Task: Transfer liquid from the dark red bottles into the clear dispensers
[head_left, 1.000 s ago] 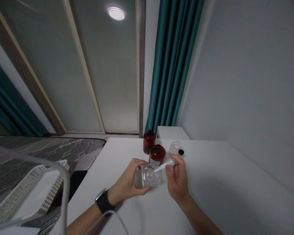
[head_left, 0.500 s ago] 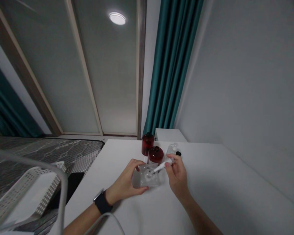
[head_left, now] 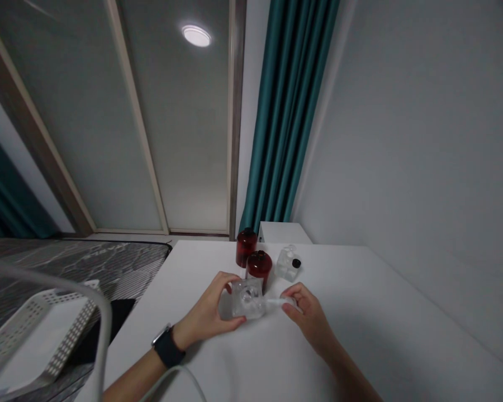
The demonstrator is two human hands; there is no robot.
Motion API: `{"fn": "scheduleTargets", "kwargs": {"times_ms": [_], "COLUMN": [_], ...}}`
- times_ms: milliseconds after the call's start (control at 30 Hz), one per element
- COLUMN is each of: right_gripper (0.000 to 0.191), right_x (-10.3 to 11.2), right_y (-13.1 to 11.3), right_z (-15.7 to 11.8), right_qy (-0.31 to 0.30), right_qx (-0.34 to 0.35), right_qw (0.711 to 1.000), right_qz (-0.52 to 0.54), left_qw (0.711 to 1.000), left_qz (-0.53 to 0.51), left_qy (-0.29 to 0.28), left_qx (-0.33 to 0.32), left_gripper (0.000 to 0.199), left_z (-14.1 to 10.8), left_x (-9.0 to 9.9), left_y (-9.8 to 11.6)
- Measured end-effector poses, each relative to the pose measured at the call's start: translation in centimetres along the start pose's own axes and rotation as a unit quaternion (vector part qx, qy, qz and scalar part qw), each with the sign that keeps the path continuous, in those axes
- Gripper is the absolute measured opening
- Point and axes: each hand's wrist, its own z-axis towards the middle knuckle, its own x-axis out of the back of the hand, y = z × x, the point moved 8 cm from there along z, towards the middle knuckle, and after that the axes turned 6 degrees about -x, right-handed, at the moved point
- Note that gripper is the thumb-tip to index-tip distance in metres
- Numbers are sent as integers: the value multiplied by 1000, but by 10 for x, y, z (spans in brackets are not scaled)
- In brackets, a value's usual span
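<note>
My left hand [head_left: 218, 304] is closed around a clear square bottle [head_left: 246, 312], thumb below and fingers at its far side. The round neck of this bottle faces up toward me. Between the fingertips of my right hand [head_left: 308, 312] is a white pen-like stick [head_left: 274, 301], its thin end reaching left to the clear bottle. That end is blurred, so I cannot tell whether it touches the bottle. Just behind stand two dark red bottles, the nearer red bottle [head_left: 260, 264] and the farther red bottle [head_left: 246, 248].
Another clear bottle [head_left: 285, 262] and a black cap [head_left: 296, 263] are at the back right of the white table [head_left: 318, 363]. A grey tube [head_left: 104, 335] arches across the left foreground, near a white perforated basket [head_left: 37, 346]. A white cabinet [head_left: 283, 231] stands beyond the table.
My right hand has moved down and the stick now lies nearly level, away from the bottle's neck opening. The clear bottle and cap behind are uncovered. The view has shifted slightly.
</note>
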Motion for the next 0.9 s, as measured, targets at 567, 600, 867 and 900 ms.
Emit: {"fn": "scheduleTargets", "kwargs": {"times_ms": [567,600,867,900], "right_gripper": [8,8,14,18], "right_x": [29,28,22,21], "right_y": [45,45,40,38], "right_z": [3,3,-6,-8], "right_qy": [133,130,91,80], "right_qx": [6,7,8,12], "right_qw": [922,919,913,915], "right_qz": [-363,-373,-397,-394], "left_qw": [996,996,996,996], "left_qz": [-29,-27,-14,-14], "left_qy": [-81,-82,-89,-91], "left_qx": [7,8,5,5], "left_gripper": [65,64,65,65], "left_z": [-2,-1,-3,-3], "left_x": [-25,-25,-27,-27], "left_y": [-3,-2,-5,-6]}}
